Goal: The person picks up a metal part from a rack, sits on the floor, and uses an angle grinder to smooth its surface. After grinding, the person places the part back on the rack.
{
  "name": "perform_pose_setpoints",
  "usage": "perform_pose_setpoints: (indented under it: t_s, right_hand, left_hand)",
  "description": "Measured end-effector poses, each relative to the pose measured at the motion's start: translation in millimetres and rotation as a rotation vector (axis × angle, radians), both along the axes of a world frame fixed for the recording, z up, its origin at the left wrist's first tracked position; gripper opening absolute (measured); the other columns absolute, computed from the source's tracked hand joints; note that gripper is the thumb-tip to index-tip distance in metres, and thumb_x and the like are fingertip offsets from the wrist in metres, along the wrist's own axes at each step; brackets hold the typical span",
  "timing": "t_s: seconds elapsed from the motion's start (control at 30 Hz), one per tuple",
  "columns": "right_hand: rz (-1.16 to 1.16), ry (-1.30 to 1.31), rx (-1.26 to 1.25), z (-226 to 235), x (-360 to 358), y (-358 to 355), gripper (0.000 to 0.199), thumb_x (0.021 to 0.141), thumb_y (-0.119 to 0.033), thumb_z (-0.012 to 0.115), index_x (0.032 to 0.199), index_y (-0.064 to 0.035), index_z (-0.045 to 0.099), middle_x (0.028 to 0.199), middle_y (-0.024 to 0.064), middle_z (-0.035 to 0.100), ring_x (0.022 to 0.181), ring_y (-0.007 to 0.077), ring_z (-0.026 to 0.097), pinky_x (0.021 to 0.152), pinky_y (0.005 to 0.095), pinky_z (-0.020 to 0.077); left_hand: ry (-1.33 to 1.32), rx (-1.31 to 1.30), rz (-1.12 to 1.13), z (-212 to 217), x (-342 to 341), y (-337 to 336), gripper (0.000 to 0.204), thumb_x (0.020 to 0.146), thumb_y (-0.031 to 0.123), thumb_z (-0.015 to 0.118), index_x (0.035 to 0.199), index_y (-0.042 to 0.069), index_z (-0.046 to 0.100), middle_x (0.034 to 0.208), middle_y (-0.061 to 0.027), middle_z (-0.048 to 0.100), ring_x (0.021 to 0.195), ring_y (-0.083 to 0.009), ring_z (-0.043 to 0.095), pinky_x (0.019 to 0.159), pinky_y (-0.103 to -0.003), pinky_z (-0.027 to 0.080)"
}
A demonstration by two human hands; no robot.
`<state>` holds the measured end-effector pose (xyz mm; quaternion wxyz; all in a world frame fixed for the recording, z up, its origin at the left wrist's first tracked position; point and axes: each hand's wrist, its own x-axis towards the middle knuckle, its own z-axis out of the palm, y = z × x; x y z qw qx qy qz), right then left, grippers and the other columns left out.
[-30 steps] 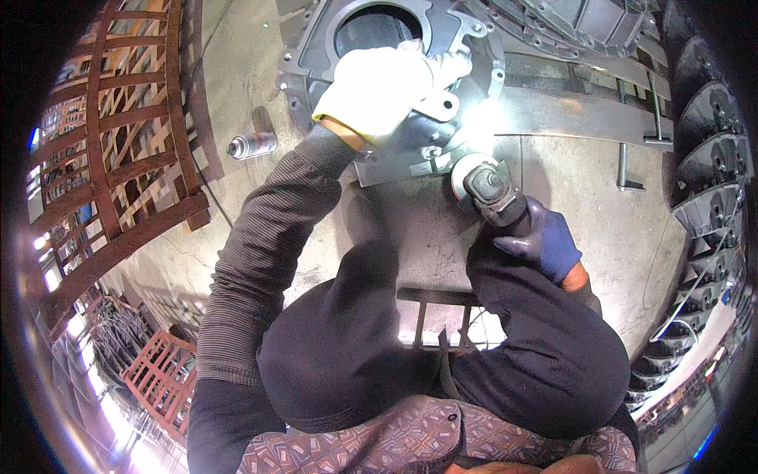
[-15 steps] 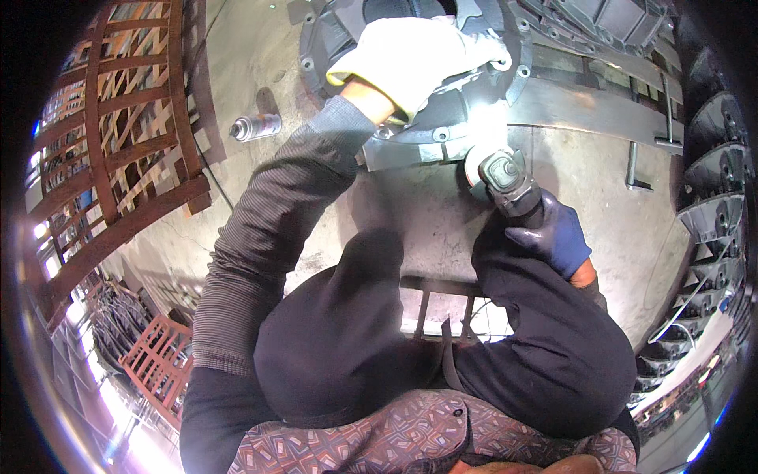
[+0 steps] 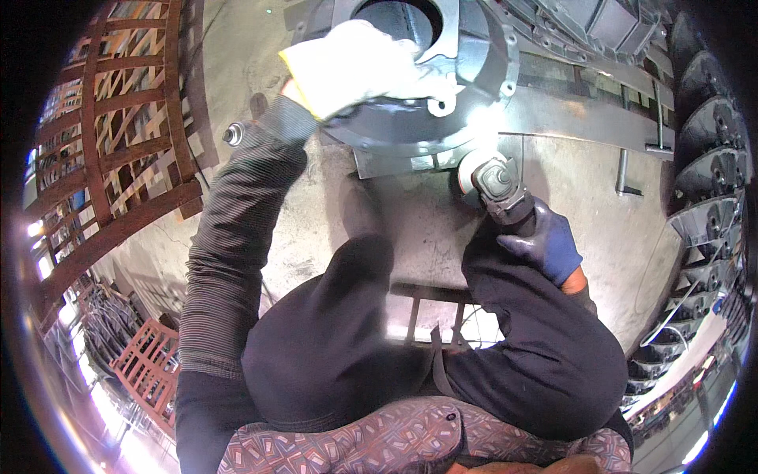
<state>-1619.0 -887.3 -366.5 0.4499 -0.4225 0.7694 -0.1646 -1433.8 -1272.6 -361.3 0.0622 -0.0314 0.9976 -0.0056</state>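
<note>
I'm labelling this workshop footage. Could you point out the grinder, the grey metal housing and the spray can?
Grinder [image 3: 500, 185]: head view, on its tool head, beside the disc.
Grey metal housing [image 3: 407, 130]: head view, on its lower wall.
Spray can [image 3: 234, 134]: head view, on its top end; the rest is mostly hidden.

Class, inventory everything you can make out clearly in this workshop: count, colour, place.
angle grinder: one, grey-black, right of centre
flanged metal housing: one, grey, top centre
spray can: one, silvery, upper left, partly hidden
cast metal part: one, grey, top right
stacked castings: several, grey, right edge
metal plate: one, grey, right of the housing
lattice frames: several, rusty brown, far left
slatted frame: one, reddish brown, lower left
barred frame: one, dark, lower centre
concrete floor: one, grey, centre
patterned garment: one, reddish brown, bottom
trouser legs: two, near-black, lower centre
left hand: one, white-gloved, over the housing
right hand: one, blue-gloved, around the grinder
</note>
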Motion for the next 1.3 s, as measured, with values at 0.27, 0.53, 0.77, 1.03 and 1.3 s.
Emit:
perform_pose_setpoints:
  t_s: [0.27, 0.53, 0.77, 1.03, 1.3]
  right_hand:
    - [-0.051, 0.010, -0.006, -3.9, 0.3, 1.3, 0.085, 0.074, -0.047, 0.094, 0.141, -0.0037, 0.063, 0.118, 0.0235, 0.077, 0.111, 0.0411, 0.075, 0.096, 0.0449, 0.0605]
    - [-0.018, 0.057, -0.010, -3.5, 2.5, -0.4, 0.088, 0.075, -0.050, 0.093, 0.142, -0.0030, 0.062, 0.118, 0.0254, 0.076, 0.110, 0.0427, 0.075, 0.095, 0.0468, 0.0607]
    - [0.059, 0.029, 0.003, 0.9, 13.7, -18.1, 0.086, 0.073, -0.047, 0.094, 0.142, -0.0066, 0.062, 0.113, 0.0265, 0.077, 0.106, 0.0438, 0.076, 0.092, 0.0480, 0.0611]
    - [0.143, 0.070, 0.045, 2.8, 24.0, -37.0, 0.082, 0.074, -0.046, 0.092, 0.141, -0.0092, 0.061, 0.101, 0.0262, 0.077, 0.096, 0.0465, 0.075, 0.086, 0.0507, 0.0612]
    - [0.152, 0.122, 0.072, 3.6, 28.5, -39.3, 0.085, 0.075, -0.048, 0.092, 0.143, -0.0089, 0.060, 0.104, 0.0276, 0.076, 0.097, 0.0460, 0.076, 0.088, 0.0498, 0.0612]
  left_hand:
    - [0.317, -0.020, 0.163, -2.0, -17.6, 48.2, 0.036, 0.105, 0.032, 0.058, 0.140, 0.034, 0.068, 0.107, -0.0098, 0.072, 0.090, -0.0266, 0.075, 0.077, -0.038, 0.061]
    - [0.226, -0.112, -0.168, -9.7, 8.8, 17.9, 0.038, 0.103, 0.043, 0.064, 0.123, 0.013, 0.076, 0.106, -0.0074, 0.077, 0.088, -0.0246, 0.075, 0.072, -0.037, 0.060]
    - [0.346, -0.012, -0.134, 19.8, -2.3, 41.6, 0.036, 0.097, 0.025, 0.061, 0.133, 0.031, 0.066, 0.080, -0.0060, 0.067, 0.062, -0.0254, 0.070, 0.052, -0.041, 0.055]
    - [0.342, -0.083, 0.062, 32.1, -12.0, 60.5, 0.033, 0.098, 0.024, 0.060, 0.130, 0.025, 0.068, 0.077, -0.0039, 0.069, 0.057, -0.0235, 0.070, 0.046, -0.039, 0.054]
    - [0.437, -0.031, 0.031, 25.3, -11.8, 58.8, 0.026, 0.097, 0.023, 0.061, 0.121, 0.024, 0.072, 0.072, -0.0041, 0.068, 0.056, -0.0226, 0.069, 0.046, -0.039, 0.054]
